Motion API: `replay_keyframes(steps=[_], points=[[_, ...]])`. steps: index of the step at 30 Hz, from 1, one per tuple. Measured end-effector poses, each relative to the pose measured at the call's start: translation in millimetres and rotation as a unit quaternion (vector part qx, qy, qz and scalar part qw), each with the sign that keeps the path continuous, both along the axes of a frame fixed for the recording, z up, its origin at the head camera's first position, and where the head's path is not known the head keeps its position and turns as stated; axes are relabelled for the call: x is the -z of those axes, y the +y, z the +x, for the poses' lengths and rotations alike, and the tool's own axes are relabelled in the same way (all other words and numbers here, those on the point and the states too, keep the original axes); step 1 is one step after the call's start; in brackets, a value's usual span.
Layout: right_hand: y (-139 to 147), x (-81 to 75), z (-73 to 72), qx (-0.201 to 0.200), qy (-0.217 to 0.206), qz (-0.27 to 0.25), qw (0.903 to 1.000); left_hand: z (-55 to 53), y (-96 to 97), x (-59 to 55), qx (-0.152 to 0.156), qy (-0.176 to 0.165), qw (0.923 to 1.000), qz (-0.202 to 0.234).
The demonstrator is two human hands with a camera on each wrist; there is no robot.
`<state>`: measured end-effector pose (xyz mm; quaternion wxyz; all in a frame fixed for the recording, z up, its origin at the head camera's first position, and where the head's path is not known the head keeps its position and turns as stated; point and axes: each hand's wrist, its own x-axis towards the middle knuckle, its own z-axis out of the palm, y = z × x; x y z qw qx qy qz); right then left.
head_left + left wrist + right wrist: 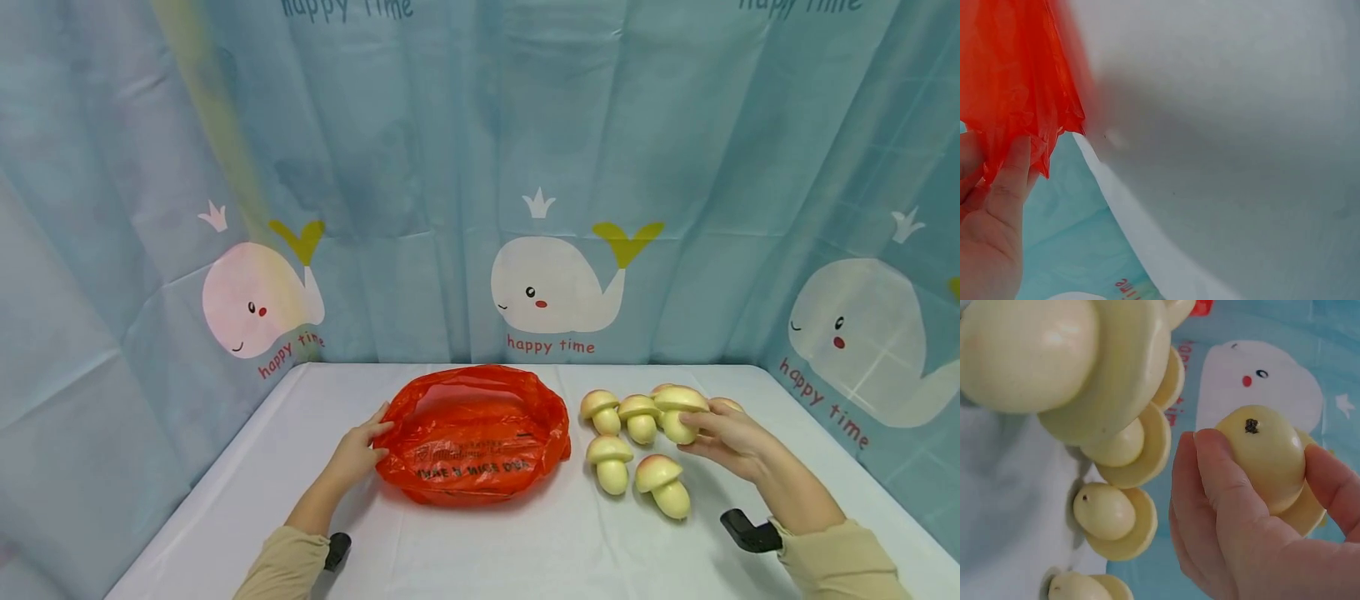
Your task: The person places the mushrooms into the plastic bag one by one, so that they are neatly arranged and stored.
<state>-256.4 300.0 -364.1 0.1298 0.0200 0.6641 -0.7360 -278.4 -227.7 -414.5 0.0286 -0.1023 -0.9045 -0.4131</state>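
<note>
A red plastic bag lies on the table, its mouth spread wide. My left hand holds the bag's left edge; in the left wrist view the red film is bunched between thumb and fingers. My right hand grips a toy mushroom by its stem, above the right part of the table. The right wrist view shows that mushroom with a dark spot on its stem end, pinched between fingers and thumb. Its cap is partly hidden there.
Several similar cream mushrooms with pinkish cap tops lie right of the bag, including a front one, another and a back one. A white cloth covers the table. A blue whale-print curtain hangs behind it.
</note>
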Motion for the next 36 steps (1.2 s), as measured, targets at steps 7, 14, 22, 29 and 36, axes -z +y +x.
replay_keyframes(steps=[7,14,22,29,36], points=[[-12.8,-7.4,-3.1,-0.005,-0.005,-0.029,0.9996,0.5,0.7,-1.6,-0.003,-0.003,1.0000,-0.004],[-26.5,-13.2,-3.4,0.010,-0.025,-0.046,0.9986,1.3,1.7,-0.7,0.007,-0.006,1.0000,-0.001],[-42.3,-18.7,-4.8,-0.010,-0.023,-0.057,0.9981,1.2,4.7,0.0,0.018,0.001,0.9998,0.010],[-57.2,-22.8,-8.7,-0.008,-0.028,-0.088,0.9957,-0.8,8.0,2.1,0.018,0.001,0.9998,0.000],[-77.7,-28.8,-12.1,-0.014,-0.042,-0.108,0.9932,-2.3,7.4,2.3,0.022,-0.003,0.9997,0.007]])
